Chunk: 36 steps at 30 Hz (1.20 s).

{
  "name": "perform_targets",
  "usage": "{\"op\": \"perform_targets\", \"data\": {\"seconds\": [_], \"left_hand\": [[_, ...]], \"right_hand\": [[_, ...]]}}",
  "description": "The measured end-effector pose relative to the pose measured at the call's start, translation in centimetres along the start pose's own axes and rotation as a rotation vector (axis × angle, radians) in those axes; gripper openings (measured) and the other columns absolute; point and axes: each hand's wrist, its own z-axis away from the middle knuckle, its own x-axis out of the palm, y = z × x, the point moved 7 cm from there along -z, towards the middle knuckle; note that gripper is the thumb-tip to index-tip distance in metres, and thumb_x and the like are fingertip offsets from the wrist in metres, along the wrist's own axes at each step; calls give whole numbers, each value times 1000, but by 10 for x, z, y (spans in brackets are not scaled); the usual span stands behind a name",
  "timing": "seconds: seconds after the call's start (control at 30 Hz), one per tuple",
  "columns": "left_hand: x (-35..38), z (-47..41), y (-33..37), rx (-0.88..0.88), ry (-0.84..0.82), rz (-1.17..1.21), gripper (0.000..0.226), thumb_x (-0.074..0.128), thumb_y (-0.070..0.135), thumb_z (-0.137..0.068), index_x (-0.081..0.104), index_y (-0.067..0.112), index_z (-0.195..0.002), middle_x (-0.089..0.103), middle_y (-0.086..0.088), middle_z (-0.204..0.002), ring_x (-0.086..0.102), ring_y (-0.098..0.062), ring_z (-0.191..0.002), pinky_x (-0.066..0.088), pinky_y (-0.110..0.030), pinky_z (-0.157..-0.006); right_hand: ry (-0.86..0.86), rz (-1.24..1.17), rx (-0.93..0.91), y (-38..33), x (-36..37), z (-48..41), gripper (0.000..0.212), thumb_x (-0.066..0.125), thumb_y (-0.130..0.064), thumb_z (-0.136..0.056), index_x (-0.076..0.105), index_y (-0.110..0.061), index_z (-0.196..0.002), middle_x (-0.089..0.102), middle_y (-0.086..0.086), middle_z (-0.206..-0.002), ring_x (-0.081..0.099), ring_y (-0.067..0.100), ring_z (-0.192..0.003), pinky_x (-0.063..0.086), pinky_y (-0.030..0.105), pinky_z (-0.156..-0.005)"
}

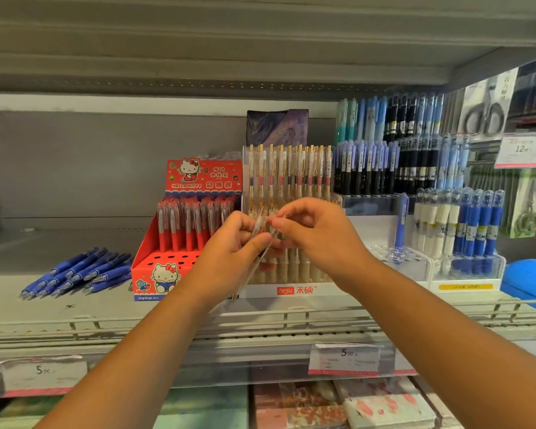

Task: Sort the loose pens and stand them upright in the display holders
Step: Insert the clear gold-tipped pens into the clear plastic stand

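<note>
My left hand point(234, 239) holds a few clear pens with gold clips point(262, 239), slanting down to the left. My right hand point(314, 230) pinches the top of one of them. Both hands meet in front of the clear display holder point(291, 289), where many matching clear pens stand upright. A pile of loose blue pens point(78, 272) lies flat on the shelf at the left. The red cartoon-cat holder point(155, 267) has red pens standing in its back rows and open holes in front.
Right of the hands, a clear holder point(464, 267) carries upright blue and white pens, with one blue pen point(401, 221) standing alone. Racks of dark and blue pens fill the back right. A wire rail point(285, 317) runs along the shelf's front edge. A blue object point(529, 280) sits at far right.
</note>
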Motion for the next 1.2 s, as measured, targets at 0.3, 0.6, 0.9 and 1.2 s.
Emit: {"op": "perform_targets", "data": {"seconds": [0.3,0.6,0.9,1.2], "left_hand": [[-17,-3,-2,12,133,-39,8,55,24,-100,62,22,-98,68,4,-72,59,-11,-59,52,-21,-58],[-15,-5,-8,-80,122,10,31,42,20,-103,64,34,-86,62,5,-73,53,-11,-57,48,-26,-54],[-13,-3,-6,-69,150,88,13,51,13,-101,62,15,-109,64,-14,-98,72,-21,-78,59,-28,-61],[-17,-3,-4,-22,149,-111,17,58,19,-98,66,29,-109,68,8,-91,63,0,-77,52,-17,-67]], "right_hand": [[277,-35,-73,-10,-65,-7,19,73,-9,-86,63,-10,-101,73,5,-80,73,16,-69,59,29,-54],[456,180,-174,-8,-112,-14,14,71,-15,-90,61,-18,-100,69,10,-88,71,20,-77,58,24,-51],[383,330,-194,14,-96,-18,18,71,-16,-89,63,-15,-105,67,0,-89,69,13,-81,59,25,-53],[260,518,-198,27,-79,-16,17,75,-27,-85,65,-20,-98,64,-9,-84,64,12,-75,60,39,-69]]}}
